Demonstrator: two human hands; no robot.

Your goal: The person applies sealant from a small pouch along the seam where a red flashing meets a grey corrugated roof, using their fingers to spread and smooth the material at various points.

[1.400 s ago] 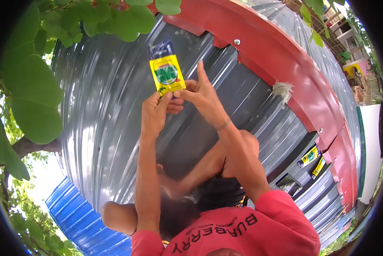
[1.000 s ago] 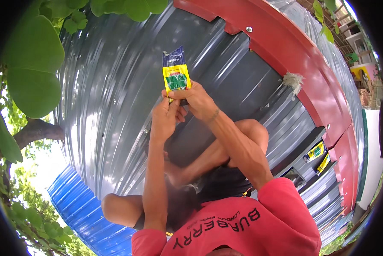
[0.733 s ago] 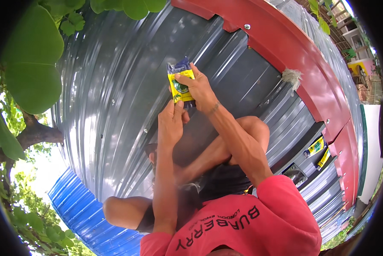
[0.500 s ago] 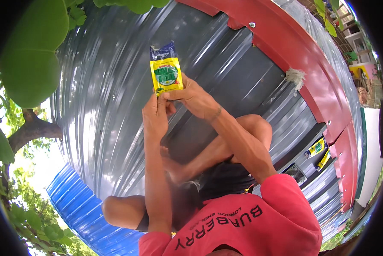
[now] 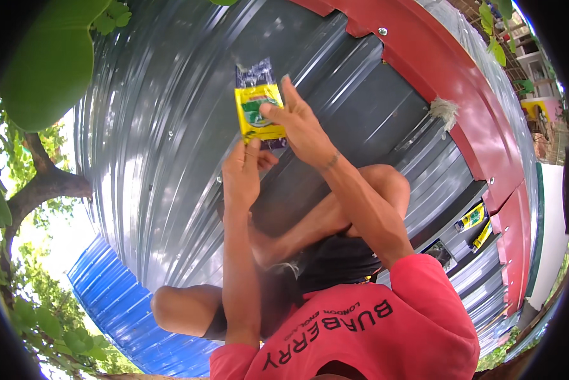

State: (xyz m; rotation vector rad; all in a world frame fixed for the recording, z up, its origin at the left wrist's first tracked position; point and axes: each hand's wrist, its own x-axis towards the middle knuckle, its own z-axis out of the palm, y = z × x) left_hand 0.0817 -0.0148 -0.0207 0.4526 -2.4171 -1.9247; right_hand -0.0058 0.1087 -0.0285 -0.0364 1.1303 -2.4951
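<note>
- Large green leaf (image 5: 50, 69): well to the left of and above the left hand, with a brown branch (image 5: 47, 183) below it.
- Blue corrugated sheet (image 5: 132, 310): below and left of the left hand.
- Grey corrugated sheet (image 5: 164, 139): spreads beneath and around both hands.
- Left hand (image 5: 241, 171): pinches the packet's lower edge, thumb in front.
- Yellow-and-blue packet (image 5: 249, 109): just above the left hand, nearly upright, its blue end uppermost, touching both hands.
- Right hand (image 5: 306, 130): lays its thumb on the packet's front, forefinger raised; whether other fingers grip behind, I cannot tell.
- Fibre tuft (image 5: 444, 113): well right of the right hand, against the red metal strip (image 5: 474, 139).
- Two more packets (image 5: 471, 216): far right of and below the right hand, side by side.
</note>
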